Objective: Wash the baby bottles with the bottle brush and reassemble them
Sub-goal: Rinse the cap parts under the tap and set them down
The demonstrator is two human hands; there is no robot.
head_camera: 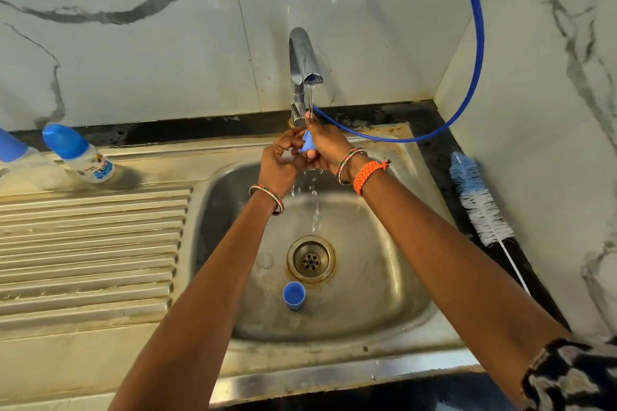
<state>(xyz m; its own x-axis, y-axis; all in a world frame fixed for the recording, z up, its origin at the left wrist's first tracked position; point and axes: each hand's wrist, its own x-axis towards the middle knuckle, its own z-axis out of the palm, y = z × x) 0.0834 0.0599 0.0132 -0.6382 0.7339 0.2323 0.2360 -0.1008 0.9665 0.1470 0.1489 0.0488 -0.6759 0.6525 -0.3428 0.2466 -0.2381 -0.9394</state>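
Mostly hidden, a blue part sits between both hands.

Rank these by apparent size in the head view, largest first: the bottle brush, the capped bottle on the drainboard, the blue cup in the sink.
1. bottle brush, longest by far
2. capped bottle
3. blue cup, smallest though nearer the camera

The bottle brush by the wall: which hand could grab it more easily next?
The right hand, probably. The bottle brush lies on the counter to the right of the sink, on that arm's own side. The left hand would have to cross over. Both hands hold a small blue part under the tap.
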